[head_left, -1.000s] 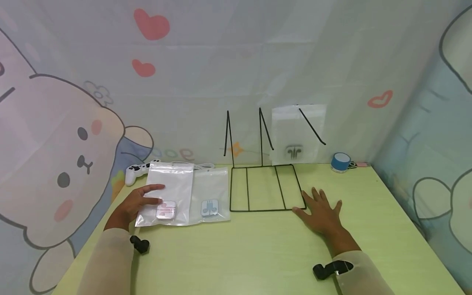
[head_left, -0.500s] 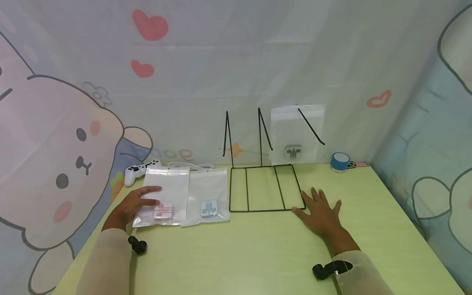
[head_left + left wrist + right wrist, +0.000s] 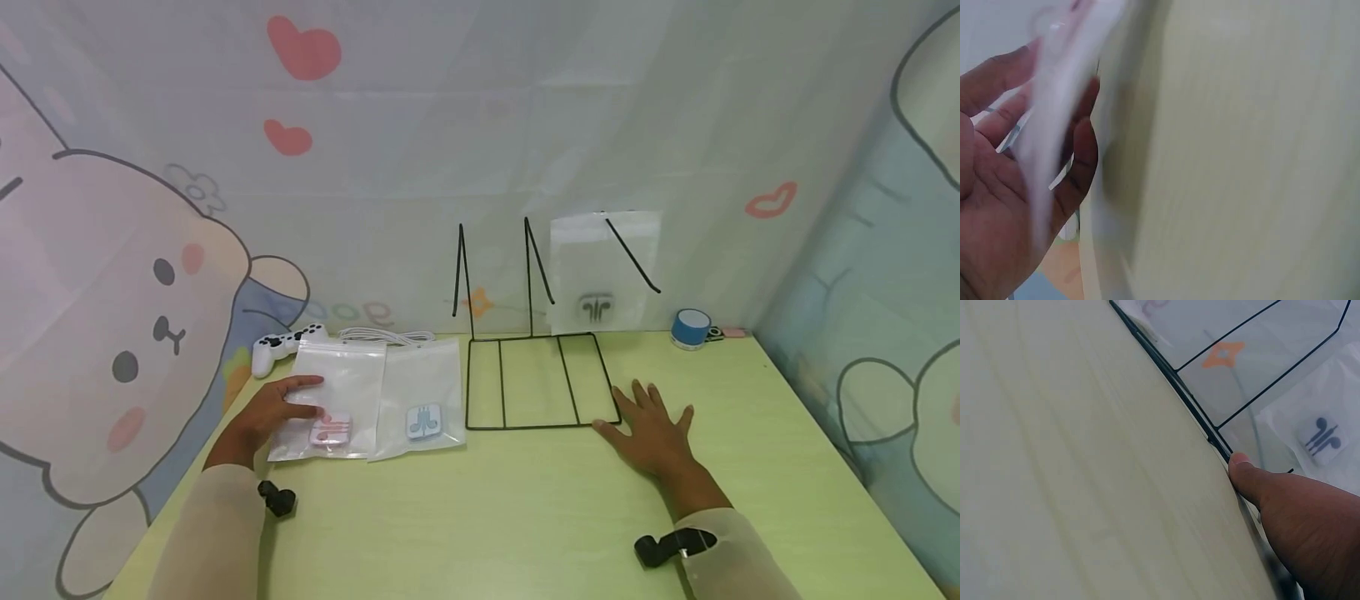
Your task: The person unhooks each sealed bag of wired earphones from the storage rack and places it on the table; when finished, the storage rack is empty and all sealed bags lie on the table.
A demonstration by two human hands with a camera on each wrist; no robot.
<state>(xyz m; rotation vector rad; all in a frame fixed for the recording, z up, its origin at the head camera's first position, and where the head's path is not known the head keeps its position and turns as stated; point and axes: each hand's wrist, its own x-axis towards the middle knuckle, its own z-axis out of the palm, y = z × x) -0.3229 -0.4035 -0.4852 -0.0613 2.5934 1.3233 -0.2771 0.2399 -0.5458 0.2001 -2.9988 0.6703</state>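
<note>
My left hand [image 3: 262,417] pinches the left edge of a clear zip bag [image 3: 348,375] between thumb and fingers; in the left wrist view the bag's blurred edge runs between them. Inside that bag is a small square case with pink earphones [image 3: 331,428]. Beside it, slightly overlapped, lies a second zip bag [image 3: 420,375] with blue earphones [image 3: 424,422]. My right hand [image 3: 656,437] rests on the table with spread fingers, thumb touching the near right corner of a black wire display rack [image 3: 502,383]. From the rack's right hook hangs a zip bag [image 3: 577,258] with black earphones [image 3: 1322,439].
Behind the bags lie a white game controller [image 3: 288,343] and a coiled white cable [image 3: 386,337]. Toward the back right stands a blue and white roll [image 3: 691,327], with small scissors beside it. A printed cloth [image 3: 390,150] hangs behind the table [image 3: 480,517].
The bag with pink earphones has slid a little left with my left hand, so it overlaps the other bag less. My right hand and the rack have stayed in place.
</note>
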